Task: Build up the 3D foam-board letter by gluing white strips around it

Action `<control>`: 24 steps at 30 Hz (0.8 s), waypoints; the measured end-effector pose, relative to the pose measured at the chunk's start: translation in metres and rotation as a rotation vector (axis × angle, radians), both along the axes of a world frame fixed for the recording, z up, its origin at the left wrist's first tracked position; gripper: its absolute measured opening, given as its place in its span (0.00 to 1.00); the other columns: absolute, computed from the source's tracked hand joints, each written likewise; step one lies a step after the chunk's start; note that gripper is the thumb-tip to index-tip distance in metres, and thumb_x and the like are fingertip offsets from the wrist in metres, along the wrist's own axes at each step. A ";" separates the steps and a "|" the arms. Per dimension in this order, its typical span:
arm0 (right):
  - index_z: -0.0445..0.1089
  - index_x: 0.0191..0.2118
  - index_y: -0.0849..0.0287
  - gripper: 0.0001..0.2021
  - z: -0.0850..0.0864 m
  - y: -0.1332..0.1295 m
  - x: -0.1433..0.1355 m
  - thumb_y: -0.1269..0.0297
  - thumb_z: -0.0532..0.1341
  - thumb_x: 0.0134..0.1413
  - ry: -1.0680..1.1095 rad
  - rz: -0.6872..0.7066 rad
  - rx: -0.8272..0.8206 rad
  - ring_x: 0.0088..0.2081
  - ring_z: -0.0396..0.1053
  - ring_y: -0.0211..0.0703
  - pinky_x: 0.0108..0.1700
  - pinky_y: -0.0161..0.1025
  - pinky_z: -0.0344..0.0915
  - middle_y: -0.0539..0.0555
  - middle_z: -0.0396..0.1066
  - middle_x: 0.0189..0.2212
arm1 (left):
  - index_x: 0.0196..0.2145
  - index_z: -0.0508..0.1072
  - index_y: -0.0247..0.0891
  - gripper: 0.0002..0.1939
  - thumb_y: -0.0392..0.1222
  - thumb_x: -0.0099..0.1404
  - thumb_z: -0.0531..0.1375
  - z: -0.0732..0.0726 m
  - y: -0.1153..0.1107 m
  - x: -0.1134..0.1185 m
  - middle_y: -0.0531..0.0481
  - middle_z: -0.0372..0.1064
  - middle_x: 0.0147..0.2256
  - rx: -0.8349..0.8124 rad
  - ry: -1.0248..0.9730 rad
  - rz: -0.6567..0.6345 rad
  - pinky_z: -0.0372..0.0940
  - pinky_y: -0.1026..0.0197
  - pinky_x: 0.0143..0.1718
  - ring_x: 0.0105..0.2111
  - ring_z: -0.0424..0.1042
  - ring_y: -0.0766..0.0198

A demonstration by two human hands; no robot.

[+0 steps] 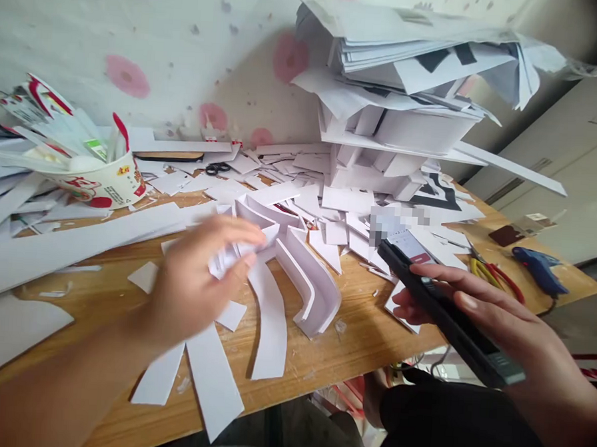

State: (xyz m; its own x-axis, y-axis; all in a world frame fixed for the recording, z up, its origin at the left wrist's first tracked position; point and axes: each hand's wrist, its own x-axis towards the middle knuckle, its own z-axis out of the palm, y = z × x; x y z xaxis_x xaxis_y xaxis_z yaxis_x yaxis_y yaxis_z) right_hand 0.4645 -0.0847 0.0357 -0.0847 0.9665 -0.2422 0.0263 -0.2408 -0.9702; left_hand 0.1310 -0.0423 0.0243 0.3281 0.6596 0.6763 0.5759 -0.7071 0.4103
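Note:
My right hand [498, 321] is wrapped round a long black tool [443, 318], held tilted over the table's right front part. My left hand [201, 265], blurred by motion, is over the white foam-board pieces, thumb and fingers curled toward each other at the end of a white curved assembly [259, 215]. Whether the fingertips pinch its edge cannot be made out. Beside it stands a curved channel piece [313, 277] with upright walls. A flat curved strip [270, 322] lies in front of it.
A paper bucket [100, 180] full of tools stands at the left. Scissors [217, 168] lie behind. White board structures [393, 142] are stacked at the back right. Pliers [498, 274] and a blue glue gun [541, 269] lie at the right edge.

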 end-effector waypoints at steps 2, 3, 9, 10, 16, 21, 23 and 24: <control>0.75 0.44 0.51 0.11 0.002 0.001 -0.003 0.56 0.63 0.56 0.017 -0.018 -0.038 0.43 0.77 0.49 0.49 0.42 0.72 0.55 0.79 0.37 | 0.41 0.72 0.38 0.09 0.29 0.66 0.57 -0.013 -0.004 0.012 0.49 0.72 0.42 0.017 0.176 -0.202 0.65 0.57 0.49 0.45 0.70 0.62; 0.75 0.43 0.51 0.10 0.002 0.002 -0.004 0.57 0.62 0.57 0.024 -0.025 -0.050 0.43 0.77 0.48 0.48 0.40 0.72 0.55 0.79 0.36 | 0.42 0.72 0.38 0.08 0.30 0.66 0.58 -0.018 -0.006 0.017 0.48 0.72 0.42 -0.011 0.242 -0.254 0.65 0.57 0.48 0.44 0.70 0.62; 0.73 0.45 0.49 0.12 -0.009 0.009 -0.009 0.55 0.64 0.56 -0.077 0.111 0.103 0.39 0.77 0.43 0.42 0.36 0.73 0.53 0.78 0.36 | 0.40 0.70 0.38 0.15 0.40 0.57 0.68 -0.032 -0.012 0.032 0.53 0.73 0.35 -0.449 0.333 -0.104 0.64 0.60 0.33 0.33 0.72 0.62; 0.72 0.44 0.49 0.11 -0.013 0.011 -0.012 0.57 0.65 0.56 -0.106 0.156 0.168 0.37 0.76 0.42 0.41 0.35 0.73 0.52 0.77 0.36 | 0.38 0.70 0.38 0.15 0.41 0.55 0.70 -0.033 -0.012 0.036 0.54 0.72 0.33 -0.506 0.361 -0.083 0.62 0.60 0.31 0.31 0.71 0.62; 0.70 0.44 0.51 0.07 -0.035 0.019 -0.042 0.67 0.58 0.62 -0.377 0.177 0.457 0.29 0.70 0.34 0.30 0.32 0.67 0.49 0.68 0.31 | 0.29 0.63 0.39 0.14 0.37 0.53 0.68 -0.042 -0.014 0.056 0.55 0.65 0.26 -0.530 0.468 0.041 0.54 0.62 0.28 0.27 0.66 0.61; 0.72 0.47 0.50 0.13 -0.034 0.024 -0.058 0.73 0.59 0.59 -0.629 0.220 0.778 0.32 0.63 0.36 0.33 0.36 0.64 0.49 0.59 0.31 | 0.29 0.61 0.39 0.14 0.31 0.52 0.64 -0.051 -0.016 0.057 0.56 0.63 0.26 -0.538 0.370 0.020 0.54 0.63 0.28 0.27 0.64 0.64; 0.72 0.46 0.52 0.12 -0.031 0.026 -0.063 0.72 0.60 0.58 -0.624 0.267 0.819 0.32 0.62 0.36 0.34 0.36 0.64 0.51 0.59 0.34 | 0.29 0.61 0.39 0.14 0.30 0.51 0.64 -0.052 -0.016 0.056 0.57 0.64 0.26 -0.553 0.322 0.016 0.53 0.63 0.28 0.26 0.64 0.64; 0.72 0.46 0.53 0.12 -0.030 0.027 -0.066 0.72 0.61 0.58 -0.618 0.290 0.818 0.32 0.62 0.36 0.34 0.36 0.65 0.51 0.59 0.35 | 0.29 0.62 0.39 0.14 0.30 0.51 0.65 -0.052 -0.016 0.056 0.57 0.64 0.25 -0.556 0.309 0.020 0.53 0.62 0.29 0.26 0.64 0.64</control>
